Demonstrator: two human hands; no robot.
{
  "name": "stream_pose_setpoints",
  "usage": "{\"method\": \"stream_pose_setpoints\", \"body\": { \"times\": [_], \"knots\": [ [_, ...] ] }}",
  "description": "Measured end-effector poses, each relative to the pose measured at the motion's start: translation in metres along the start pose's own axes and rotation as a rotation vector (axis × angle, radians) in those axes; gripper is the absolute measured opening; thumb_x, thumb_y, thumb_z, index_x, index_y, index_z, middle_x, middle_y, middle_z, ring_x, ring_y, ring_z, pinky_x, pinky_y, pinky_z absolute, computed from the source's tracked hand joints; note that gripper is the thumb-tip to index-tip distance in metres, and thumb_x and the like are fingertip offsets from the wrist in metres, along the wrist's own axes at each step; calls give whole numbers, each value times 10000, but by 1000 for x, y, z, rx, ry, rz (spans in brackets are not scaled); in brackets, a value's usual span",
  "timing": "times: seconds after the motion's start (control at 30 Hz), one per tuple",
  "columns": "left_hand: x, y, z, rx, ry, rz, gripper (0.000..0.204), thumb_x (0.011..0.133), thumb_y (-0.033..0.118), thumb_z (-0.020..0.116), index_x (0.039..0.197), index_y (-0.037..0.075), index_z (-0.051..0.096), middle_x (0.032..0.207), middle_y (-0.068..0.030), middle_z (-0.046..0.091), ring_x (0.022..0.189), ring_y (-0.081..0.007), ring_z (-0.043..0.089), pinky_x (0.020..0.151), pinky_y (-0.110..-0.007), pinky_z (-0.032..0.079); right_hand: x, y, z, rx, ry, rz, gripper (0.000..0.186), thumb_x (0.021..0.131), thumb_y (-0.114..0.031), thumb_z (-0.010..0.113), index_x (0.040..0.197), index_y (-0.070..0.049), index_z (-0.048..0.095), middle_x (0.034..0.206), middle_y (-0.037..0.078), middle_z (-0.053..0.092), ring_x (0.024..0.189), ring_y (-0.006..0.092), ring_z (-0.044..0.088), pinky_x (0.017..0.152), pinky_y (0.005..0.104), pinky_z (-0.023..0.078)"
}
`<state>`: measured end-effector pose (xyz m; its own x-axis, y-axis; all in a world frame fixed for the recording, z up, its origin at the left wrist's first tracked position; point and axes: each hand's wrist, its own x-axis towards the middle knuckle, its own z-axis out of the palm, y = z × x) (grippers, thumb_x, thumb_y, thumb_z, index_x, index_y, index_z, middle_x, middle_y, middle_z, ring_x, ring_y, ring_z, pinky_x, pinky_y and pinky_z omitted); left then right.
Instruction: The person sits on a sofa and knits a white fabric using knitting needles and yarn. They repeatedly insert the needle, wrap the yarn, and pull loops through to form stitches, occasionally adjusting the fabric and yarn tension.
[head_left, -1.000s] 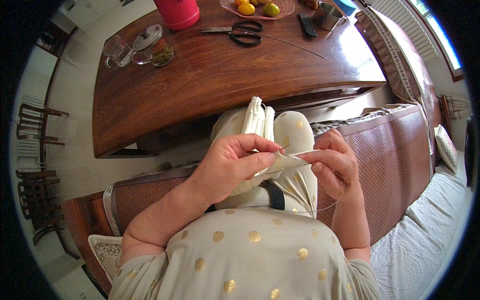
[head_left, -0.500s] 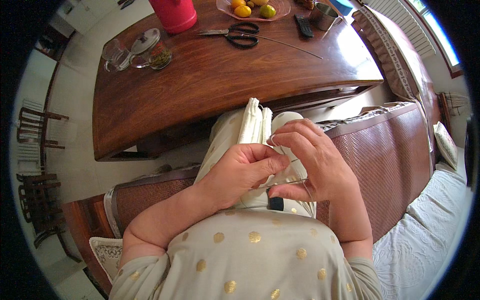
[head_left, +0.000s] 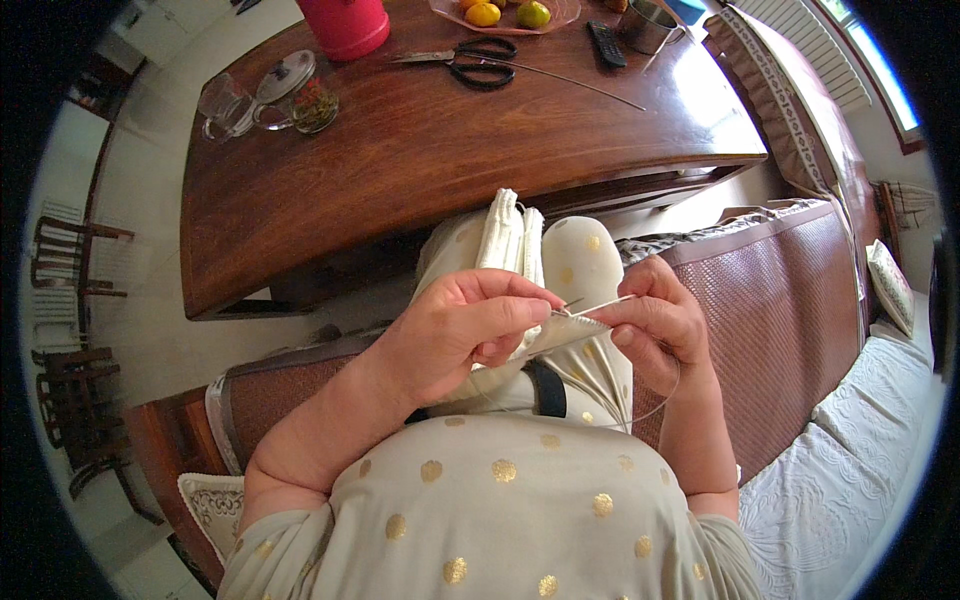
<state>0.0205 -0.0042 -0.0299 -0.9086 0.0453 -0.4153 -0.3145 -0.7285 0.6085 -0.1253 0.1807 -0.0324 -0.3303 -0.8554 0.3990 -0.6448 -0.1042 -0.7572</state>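
Note:
Above my lap, my left hand (head_left: 490, 318) pinches a knitting needle with its thumb and forefinger, and the tip pokes out past the fingers. Across from it, my right hand (head_left: 662, 325) grips a second knitting needle (head_left: 607, 304), the two tips close together. White knitting (head_left: 568, 332) with a row of stitches along its upper edge spans the space between the hands. From the right hand a thin cable (head_left: 668, 398) curves down toward my lap. A folded cream knitted piece (head_left: 500, 245) lies over my legs; whether it joins the work cannot be seen.
On the wooden table (head_left: 400, 150) ahead are black-handled scissors (head_left: 484, 62), a thin loose needle (head_left: 575, 82), a remote (head_left: 606, 45), a metal mug (head_left: 646, 28), a fruit plate (head_left: 540, 22), two glass cups (head_left: 312, 105) and a red container (head_left: 345, 25). A woven mat (head_left: 760, 300) covers the seat.
My right hand has turned and lowered, and its needle has come beside the left one. The white knitting between the hands now shows, and the cable loops out on the right.

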Motion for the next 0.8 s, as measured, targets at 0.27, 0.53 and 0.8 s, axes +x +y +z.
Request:
{"method": "stream_pose_setpoints", "body": {
  "times": [0.27, 0.53, 0.8],
  "knots": [
    [3, -3, -3, -6, 19, 58, 131, 848, 107, 659, 954, 33, 637, 706, 27, 556, 539, -35, 420, 479, -179, 320, -1, -7, -3, -105, -56, -39, 276, 747, -75, 635, 1019, -81, 681, 798, 54, 533, 736, 220, 517, 673, 334, 420],
    [3, -8, 15, 203, 137, 31, 114, 843, 74, 632, 953, 45, 642, 691, 48, 554, 535, -21, 413, 468, -169, 311, -2, -20, 17, -573, 137, -83, 230, 716, -112, 706, 933, -122, 631, 840, 34, 540, 766, 219, 513, 714, 366, 378],
    [-5, 1, 15, 215, 145, -2, 185, 870, 109, 616, 1030, 23, 651, 734, 61, 577, 554, 10, 403, 478, -147, 297, -5, -16, 9, -423, 129, -76, 193, 722, -103, 688, 911, -97, 648, 811, 49, 547, 763, 235, 519, 705, 354, 400]
  ]
}}
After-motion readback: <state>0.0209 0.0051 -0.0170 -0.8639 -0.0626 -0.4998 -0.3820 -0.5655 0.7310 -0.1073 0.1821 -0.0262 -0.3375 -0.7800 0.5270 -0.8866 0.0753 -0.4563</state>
